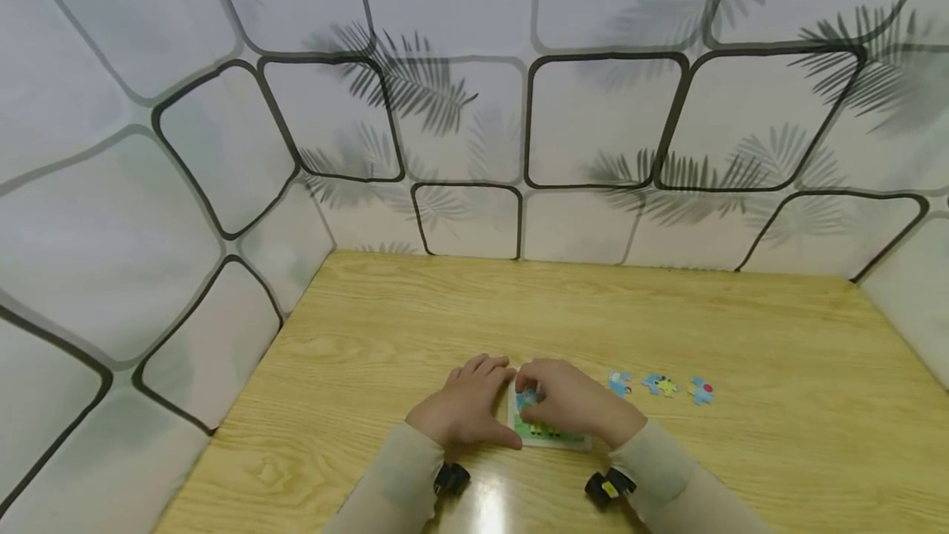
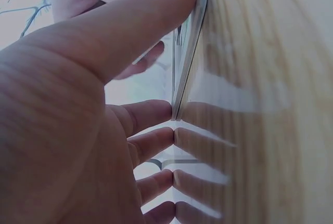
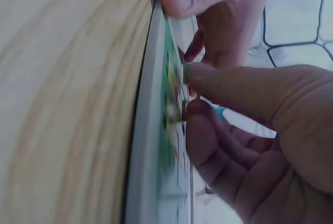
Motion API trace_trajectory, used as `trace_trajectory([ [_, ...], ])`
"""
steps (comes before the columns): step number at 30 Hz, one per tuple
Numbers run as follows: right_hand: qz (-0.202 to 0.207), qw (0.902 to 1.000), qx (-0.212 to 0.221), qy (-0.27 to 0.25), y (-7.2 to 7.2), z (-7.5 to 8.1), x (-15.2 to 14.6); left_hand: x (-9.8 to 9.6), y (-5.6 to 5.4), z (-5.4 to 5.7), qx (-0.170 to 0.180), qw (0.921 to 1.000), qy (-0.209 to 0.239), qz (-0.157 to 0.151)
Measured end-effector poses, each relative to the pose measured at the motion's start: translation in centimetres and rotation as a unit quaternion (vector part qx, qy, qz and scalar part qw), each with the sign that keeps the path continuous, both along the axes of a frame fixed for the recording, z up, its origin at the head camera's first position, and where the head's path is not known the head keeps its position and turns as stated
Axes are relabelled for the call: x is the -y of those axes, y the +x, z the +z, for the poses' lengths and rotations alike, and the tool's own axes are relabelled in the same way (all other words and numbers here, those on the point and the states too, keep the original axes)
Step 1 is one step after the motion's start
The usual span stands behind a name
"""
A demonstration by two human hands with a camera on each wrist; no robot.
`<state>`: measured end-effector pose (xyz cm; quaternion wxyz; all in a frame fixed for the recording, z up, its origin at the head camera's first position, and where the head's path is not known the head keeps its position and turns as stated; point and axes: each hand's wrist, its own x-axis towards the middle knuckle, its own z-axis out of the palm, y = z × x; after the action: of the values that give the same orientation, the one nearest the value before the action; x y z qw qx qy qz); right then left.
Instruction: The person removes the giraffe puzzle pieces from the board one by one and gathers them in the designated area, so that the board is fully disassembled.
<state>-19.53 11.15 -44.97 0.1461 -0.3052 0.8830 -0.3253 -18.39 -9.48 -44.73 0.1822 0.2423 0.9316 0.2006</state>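
Note:
A small jigsaw puzzle board (image 1: 556, 440) with a pale rim and a green and blue picture lies flat near the table's front. My left hand (image 1: 465, 409) steadies its left side: the thumb (image 3: 179, 0) rests at the near corner, and the straight fingers reach along the left edge onto the table. Over the picture, my right hand (image 1: 572, 400) pinches a puzzle piece (image 3: 186, 73) between thumb and curled fingers, right at the board's surface. Most of that piece is hidden by the fingers.
To the right of the board, three loose puzzle pieces lie in a row: a blue one (image 1: 619, 384), a blue and yellow one (image 1: 660, 385) and a blue one with a red spot (image 1: 701, 391). A patterned fabric wall (image 1: 474, 221) borders the wooden table (image 1: 415, 311).

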Motion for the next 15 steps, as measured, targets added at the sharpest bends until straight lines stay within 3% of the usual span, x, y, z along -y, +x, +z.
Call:
trace_trajectory([
  [7,-0.006,0.9995,0.012,-0.03,-0.1,0.7,-1.5,-0.1,-0.2,-0.2,-0.001,0.9999,-0.012,0.002],
  [15,-0.033,0.9987,0.032,-0.02,-0.1,2.9,-6.5,-0.2,0.0,-0.3,-0.009,0.9999,-0.005,0.006],
])
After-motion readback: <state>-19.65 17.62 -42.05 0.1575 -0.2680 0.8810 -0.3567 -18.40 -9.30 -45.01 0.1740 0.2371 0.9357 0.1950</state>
